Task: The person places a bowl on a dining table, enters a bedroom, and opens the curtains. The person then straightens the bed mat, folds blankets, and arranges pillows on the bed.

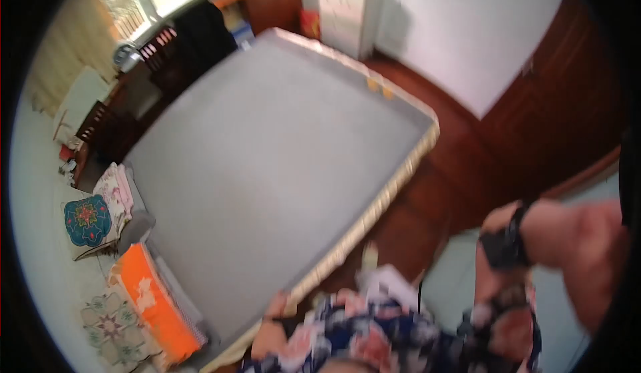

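A large bed (280, 133) with a smooth grey cover and a cream edge trim (374, 216) fills the middle of the head view. My left hand (276, 304) is low in the view, beside the near edge of the bed and seemingly touching the trim; its fingers are too small and blurred to read. On the right, my right hand (587, 249) is raised close to the camera, smeared and partly cut off by the dark border. A black watch (504, 246) is on that wrist. Flowered clothing (374, 336) covers my body below.
Along the left side are an orange folded cloth (157, 306), a teal patterned cushion (87, 219) and a pale patterned cushion (113, 326). Dark chairs (160, 49) stand by the window. A white cabinet (347, 16) and brown wooden doors (554, 93) are beyond the bed.
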Demonstrator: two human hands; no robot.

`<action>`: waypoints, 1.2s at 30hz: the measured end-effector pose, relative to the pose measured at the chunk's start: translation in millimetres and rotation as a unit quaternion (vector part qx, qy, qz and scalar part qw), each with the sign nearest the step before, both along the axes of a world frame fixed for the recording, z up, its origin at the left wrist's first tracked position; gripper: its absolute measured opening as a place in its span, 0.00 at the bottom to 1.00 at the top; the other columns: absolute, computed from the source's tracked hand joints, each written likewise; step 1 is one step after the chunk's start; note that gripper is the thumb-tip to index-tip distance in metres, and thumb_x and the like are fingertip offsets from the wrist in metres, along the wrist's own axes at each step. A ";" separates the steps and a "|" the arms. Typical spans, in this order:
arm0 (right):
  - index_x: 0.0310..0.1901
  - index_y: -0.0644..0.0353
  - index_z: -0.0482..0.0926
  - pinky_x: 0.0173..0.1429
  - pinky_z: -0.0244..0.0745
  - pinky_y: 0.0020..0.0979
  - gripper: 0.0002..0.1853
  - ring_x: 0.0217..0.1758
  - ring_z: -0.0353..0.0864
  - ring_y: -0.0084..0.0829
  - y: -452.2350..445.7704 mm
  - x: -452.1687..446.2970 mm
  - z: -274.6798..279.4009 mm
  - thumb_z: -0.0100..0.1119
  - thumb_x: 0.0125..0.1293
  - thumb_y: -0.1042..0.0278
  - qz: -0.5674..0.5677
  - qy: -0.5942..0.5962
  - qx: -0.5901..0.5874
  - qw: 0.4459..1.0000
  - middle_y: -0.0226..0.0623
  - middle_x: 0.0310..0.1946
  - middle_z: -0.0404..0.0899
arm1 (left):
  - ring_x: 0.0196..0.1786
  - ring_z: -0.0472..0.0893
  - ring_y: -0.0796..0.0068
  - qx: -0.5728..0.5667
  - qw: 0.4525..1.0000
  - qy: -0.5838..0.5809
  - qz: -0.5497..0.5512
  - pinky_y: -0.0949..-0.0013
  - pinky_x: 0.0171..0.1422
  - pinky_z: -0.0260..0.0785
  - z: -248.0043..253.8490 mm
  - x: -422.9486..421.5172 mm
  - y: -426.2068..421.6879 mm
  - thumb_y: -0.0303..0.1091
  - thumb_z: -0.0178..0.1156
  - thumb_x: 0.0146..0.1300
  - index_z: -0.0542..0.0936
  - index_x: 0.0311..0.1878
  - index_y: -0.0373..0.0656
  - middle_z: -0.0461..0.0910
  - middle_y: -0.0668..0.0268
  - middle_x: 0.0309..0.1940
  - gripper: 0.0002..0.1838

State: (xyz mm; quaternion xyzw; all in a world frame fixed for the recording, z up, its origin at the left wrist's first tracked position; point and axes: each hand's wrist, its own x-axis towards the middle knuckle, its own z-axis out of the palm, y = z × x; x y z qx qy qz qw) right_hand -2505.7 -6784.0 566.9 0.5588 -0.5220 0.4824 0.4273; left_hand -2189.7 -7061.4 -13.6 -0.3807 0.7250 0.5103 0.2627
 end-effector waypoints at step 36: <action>0.42 0.69 0.78 0.42 0.75 0.31 0.13 0.38 0.82 0.33 579.8 -716.9 -406.1 0.57 0.59 0.69 -0.223 -0.675 0.426 0.559 0.46 0.34 0.82 | 0.58 0.73 0.55 -0.028 0.991 0.033 -0.126 0.62 0.59 0.67 -69.4 -927.8 379.7 0.47 0.65 0.51 0.67 0.62 0.35 0.74 0.48 0.54 0.38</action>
